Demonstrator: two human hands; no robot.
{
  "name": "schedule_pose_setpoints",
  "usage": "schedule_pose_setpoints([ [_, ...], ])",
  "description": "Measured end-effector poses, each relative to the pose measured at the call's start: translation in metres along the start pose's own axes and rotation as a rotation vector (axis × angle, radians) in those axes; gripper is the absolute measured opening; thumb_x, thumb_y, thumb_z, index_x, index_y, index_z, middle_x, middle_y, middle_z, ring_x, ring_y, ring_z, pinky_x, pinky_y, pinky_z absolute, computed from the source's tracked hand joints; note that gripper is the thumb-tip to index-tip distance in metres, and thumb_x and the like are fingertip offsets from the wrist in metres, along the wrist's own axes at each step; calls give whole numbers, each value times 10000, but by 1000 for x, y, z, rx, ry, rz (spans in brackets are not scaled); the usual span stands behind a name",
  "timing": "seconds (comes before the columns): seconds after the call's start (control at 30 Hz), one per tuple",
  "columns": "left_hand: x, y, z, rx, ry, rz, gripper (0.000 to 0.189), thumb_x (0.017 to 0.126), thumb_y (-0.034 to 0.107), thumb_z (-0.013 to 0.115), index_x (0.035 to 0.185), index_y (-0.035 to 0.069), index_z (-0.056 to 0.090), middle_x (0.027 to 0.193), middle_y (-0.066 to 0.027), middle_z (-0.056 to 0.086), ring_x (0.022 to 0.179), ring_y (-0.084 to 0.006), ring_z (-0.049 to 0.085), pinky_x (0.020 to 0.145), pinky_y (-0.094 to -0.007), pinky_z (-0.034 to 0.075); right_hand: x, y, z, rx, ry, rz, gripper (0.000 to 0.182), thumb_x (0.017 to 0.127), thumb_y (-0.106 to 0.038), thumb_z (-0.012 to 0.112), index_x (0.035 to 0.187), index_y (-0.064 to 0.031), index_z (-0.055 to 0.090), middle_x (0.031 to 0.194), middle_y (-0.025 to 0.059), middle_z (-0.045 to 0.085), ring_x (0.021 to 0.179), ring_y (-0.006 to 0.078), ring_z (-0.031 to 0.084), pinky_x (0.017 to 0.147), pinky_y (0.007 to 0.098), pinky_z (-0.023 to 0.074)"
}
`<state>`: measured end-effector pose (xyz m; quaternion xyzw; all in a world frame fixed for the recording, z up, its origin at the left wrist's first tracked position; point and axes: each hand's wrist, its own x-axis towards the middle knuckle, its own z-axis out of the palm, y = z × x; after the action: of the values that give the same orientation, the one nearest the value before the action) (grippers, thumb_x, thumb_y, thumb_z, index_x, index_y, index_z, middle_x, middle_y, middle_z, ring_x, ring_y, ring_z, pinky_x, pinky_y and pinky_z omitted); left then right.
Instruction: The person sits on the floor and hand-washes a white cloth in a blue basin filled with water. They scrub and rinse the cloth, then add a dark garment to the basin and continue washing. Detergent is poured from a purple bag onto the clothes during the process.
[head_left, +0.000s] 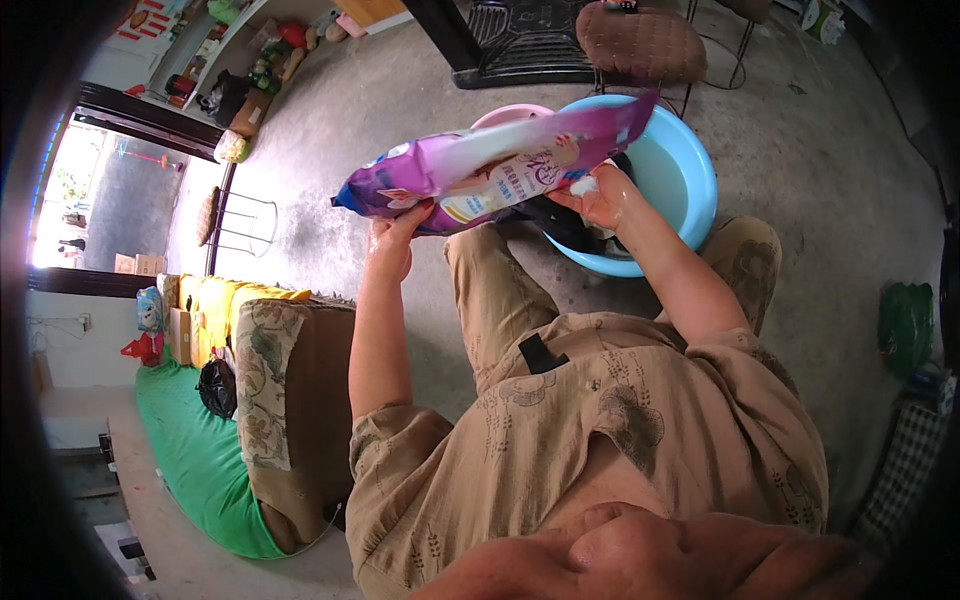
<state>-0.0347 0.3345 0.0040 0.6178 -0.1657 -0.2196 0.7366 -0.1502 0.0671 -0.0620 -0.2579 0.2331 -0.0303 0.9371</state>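
A purple plastic bag of laundry detergent (487, 169) with printed writing is held tilted in front of me, its right end higher. My left hand (394, 240) grips its lower left edge, thumb on the front. At the bag's lower right edge is my right hand (604, 199), cupped, with a white clump of powder or foam (583, 187) in it; some fingertips are hidden. Below it stands a light-blue plastic basin (705, 187) holding cloudy water. Dark wet cloth (562, 223) lies at the basin's near left side, partly covered by the bag.
Behind the bag shows a pink basin (510, 112). Beyond the basins are a brown padded stool (641, 45) and a black plastic base (525, 41). To the left stand a couch (315, 397) with a green cover (187, 442) and another stool (208, 217).
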Motion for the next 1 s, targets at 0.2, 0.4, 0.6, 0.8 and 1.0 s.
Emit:
schedule_pose_setpoints([
  [0.2, 1, 0, -3, 7, 4, 5, 364, 748, 8, 624, 1098, 60, 540, 1071, -75, 575, 977, -188, 557, 824, -317, 471, 8, 5, -9, -9, -69, 6, 340, 950, -248, 306, 1245, -88, 360, 1183, 138, 488, 994, 302, 572, 774, 424, 543],
  [0.4, 0, -9, -8, -22, 13, -27, 418, 759, 17, 608, 1155, 68, 485, 1097, -84, 555, 984, -205, 558, 784, -347, 502, 9, 4, -9, -12, -21, 5, 309, 956, -201, 248, 1180, -84, 427, 1105, 125, 530, 905, 284, 579, 806, 470, 506],
  [0.6, -2, -16, -14, -126, -28, -46, 424, 778, 56, 597, 1178, 66, 457, 1105, -91, 548, 974, -220, 569, 743, -363, 537, -2, 9, 3, 23, 68, -33, 301, 954, -184, 245, 1154, -79, 444, 1089, 120, 544, 910, 275, 580, 819, 481, 493],
  [0.8, -5, -30, -22, -254, -38, -77, 456, 788, 117, 599, 1203, 59, 419, 1112, -117, 542, 976, -264, 577, 698, -455, 553, -3, 8, -1, 13, -80, -61, 276, 920, -134, 311, 1152, -75, 448, 1073, 119, 556, 937, 259, 584, 812, 467, 498],
  [1.0, -6, -47, -30, -383, -39, -74, 451, 817, 157, 566, 1216, 33, 395, 1137, -147, 530, 969, -314, 579, 683, -499, 549, -8, 11, 6, -13, -108, -66, 291, 888, -107, 345, 1158, -76, 449, 1046, 118, 567, 926, 253, 592, 792, 430, 512],
])
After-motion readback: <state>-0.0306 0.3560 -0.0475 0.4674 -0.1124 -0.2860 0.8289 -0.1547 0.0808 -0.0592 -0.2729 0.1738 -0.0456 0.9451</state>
